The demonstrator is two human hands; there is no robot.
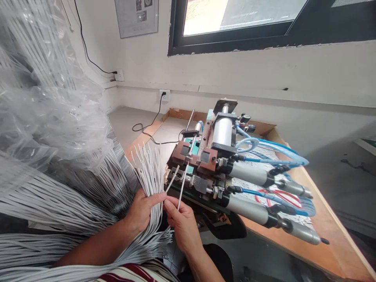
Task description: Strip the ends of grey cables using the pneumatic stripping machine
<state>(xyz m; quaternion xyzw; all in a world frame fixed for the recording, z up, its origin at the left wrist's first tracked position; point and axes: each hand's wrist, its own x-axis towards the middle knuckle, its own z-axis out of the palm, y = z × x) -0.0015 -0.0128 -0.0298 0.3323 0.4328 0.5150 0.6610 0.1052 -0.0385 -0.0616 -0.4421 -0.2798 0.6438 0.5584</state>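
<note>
My left hand (140, 213) is closed round a thick bundle of pale grey cables (149, 168), whose cut ends fan upward. Beside it, my right hand (182, 224) pinches a single grey cable (182, 186) between thumb and fingers. That cable points up at the brown jaw blocks (180, 153) of a pneumatic machine, its tip close to the gap between them. Another loose cable (172, 179) slants from my left thumb toward the machine's lower metal blocks (200, 183). The thumbs of both hands nearly touch.
Long cables (55, 207) and plastic-wrapped bundles (53, 102) fill the left side. Silver air cylinders (249, 211) and blue hoses (282, 156) stick out to the right over a wood-edged bench (323, 250). A black cord (161, 103) runs from a wall socket behind.
</note>
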